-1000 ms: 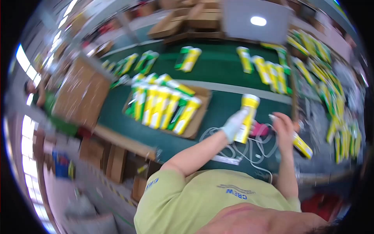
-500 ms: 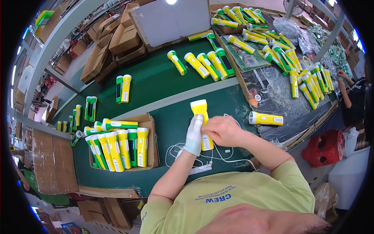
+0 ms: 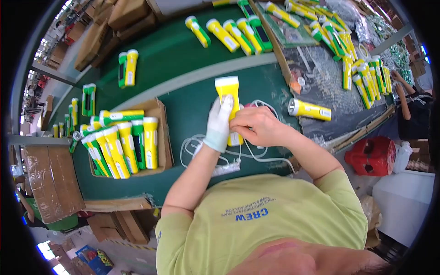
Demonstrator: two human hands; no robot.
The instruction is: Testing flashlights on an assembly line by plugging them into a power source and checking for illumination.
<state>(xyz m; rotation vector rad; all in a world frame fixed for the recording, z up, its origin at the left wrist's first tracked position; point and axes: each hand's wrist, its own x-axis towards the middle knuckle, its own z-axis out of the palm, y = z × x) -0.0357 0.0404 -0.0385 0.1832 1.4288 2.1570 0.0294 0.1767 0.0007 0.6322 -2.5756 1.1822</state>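
My left hand (image 3: 216, 124), in a white glove, is wrapped around a yellow flashlight (image 3: 227, 87) with its white-rimmed head pointing away from me. The glove's thumb lies along the upper body. My bare right hand (image 3: 259, 124) is closed, thumb and fingertips pinched against the flashlight's right side near the lower body. Whatever those fingertips may hold is hidden. White cables (image 3: 270, 156) loop on the green table beneath and beside both hands. Another yellow flashlight (image 3: 311, 111) lies on its side to the right.
An open cardboard box (image 3: 164, 133) full of yellow and green flashlights stands at the left. Several more flashlights (image 3: 222, 35) lie beyond a pale strip (image 3: 192, 75). At far right are piled flashlights (image 3: 366, 82), another person's arms (image 3: 403, 96) and a red container (image 3: 370, 156).
The view has tilted, so the scene sits higher in the picture. My right hand has moved slightly down along the flashlight, its fingers more curled. My left hand keeps its hold.
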